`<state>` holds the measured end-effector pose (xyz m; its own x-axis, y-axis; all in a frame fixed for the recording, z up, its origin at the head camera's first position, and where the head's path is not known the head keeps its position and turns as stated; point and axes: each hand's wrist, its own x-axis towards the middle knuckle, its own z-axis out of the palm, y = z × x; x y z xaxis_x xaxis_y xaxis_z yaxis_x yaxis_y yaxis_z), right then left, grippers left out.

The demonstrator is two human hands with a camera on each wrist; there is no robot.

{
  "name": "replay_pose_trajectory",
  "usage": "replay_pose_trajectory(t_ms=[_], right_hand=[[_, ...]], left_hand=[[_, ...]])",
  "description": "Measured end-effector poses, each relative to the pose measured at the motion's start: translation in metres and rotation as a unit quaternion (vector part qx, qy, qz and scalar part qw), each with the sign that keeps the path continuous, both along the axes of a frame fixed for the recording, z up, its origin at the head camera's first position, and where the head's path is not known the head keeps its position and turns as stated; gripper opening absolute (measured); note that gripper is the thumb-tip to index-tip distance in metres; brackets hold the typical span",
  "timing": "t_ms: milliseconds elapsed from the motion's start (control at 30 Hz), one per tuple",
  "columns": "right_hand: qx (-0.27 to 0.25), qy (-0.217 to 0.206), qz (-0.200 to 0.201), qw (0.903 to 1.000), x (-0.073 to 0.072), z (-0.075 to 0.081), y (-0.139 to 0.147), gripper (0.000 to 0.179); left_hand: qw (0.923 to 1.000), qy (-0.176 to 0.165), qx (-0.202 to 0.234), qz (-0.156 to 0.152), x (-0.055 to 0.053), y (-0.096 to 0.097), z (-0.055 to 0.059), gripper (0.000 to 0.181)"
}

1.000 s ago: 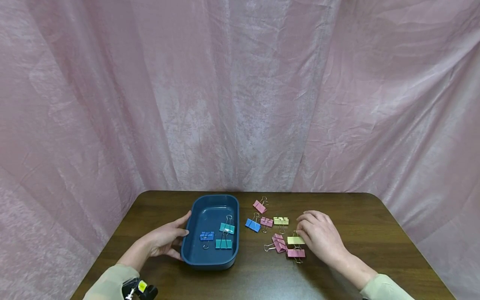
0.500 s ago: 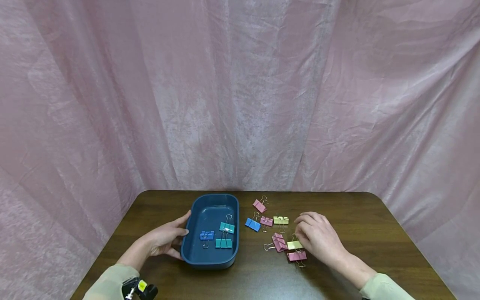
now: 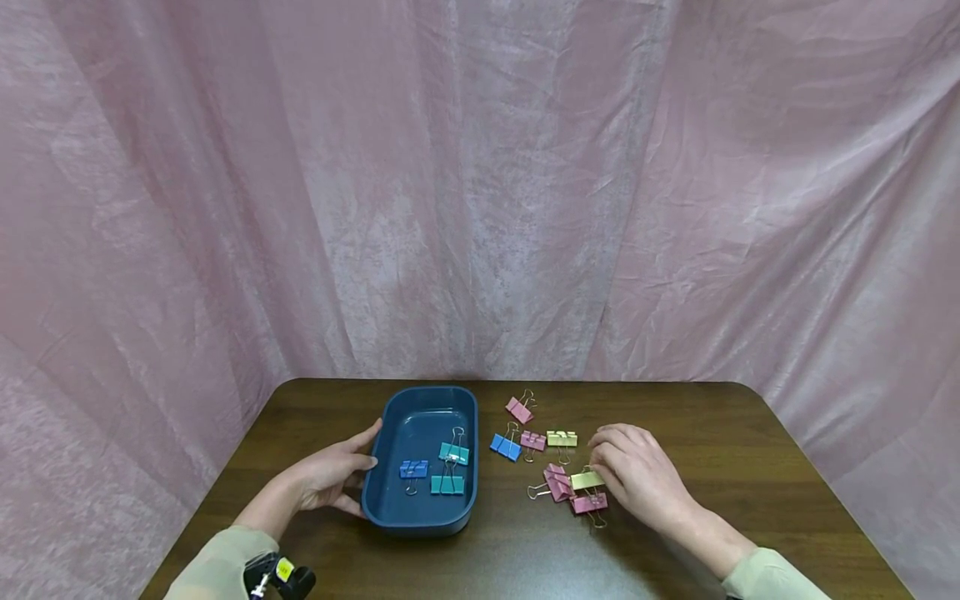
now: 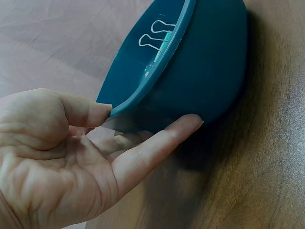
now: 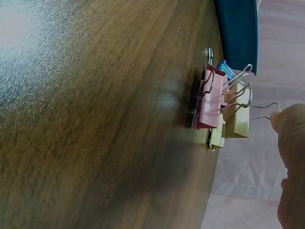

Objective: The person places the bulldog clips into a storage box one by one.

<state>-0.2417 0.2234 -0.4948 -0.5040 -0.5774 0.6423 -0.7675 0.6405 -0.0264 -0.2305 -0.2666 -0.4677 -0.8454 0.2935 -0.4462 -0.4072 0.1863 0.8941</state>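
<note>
My left hand [image 3: 333,477] grips the left side of a dark blue plastic box [image 3: 375,518], thumb at the rim [image 4: 136,98] and fingers against the outer wall. In the box lie a blue binder clip [image 3: 414,470] and two teal binder clips [image 3: 447,485]. My right hand [image 3: 641,475] pinches a wire handle of a yellow binder clip [image 5: 238,119]; the fingertips show only in part. That clip overlaps a pink binder clip [image 3: 589,503] just in front of it, and another pink binder clip [image 3: 557,482] lies to its left.
Between box and right hand lie more binder clips: blue [image 3: 506,447], pink [image 3: 533,442], yellow [image 3: 562,438], and a pink one [image 3: 519,409] farther back. The brown wooden table [image 3: 517,558] ends at a pink curtain [image 3: 480,208].
The yellow clip at my right hand has shifted slightly left. The pink clip in front of it moved toward me, then back and slightly left. My left hand and the box stay put.
</note>
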Motion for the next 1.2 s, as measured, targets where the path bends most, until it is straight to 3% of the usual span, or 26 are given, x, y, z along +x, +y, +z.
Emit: replay_pose_trajectory(t_ms=[200,533,800,1200], right_hand=[[-0.03,-0.007,-0.02,0.9993,-0.001,0.001,-0.001,0.005],[-0.089,-0.048,-0.09,0.9907,0.001,-0.006,-0.003,0.018],[-0.17,-0.128,-0.151,0.9654,0.002,-0.016,-0.008,0.016],[-0.263,-0.195,-0.174,0.9287,0.007,-0.027,-0.017,0.011]], left_hand=[[1.0,0.001,0.0,0.001,0.0,0.001,0.001,0.07],[1.0,0.002,0.0,-0.001,0.0,0.001,0.001,0.071],[1.0,-0.001,0.004,-0.001,0.0,0.001,0.0,0.07],[1.0,-0.001,0.0,-0.001,-0.002,0.0,-0.001,0.071]])
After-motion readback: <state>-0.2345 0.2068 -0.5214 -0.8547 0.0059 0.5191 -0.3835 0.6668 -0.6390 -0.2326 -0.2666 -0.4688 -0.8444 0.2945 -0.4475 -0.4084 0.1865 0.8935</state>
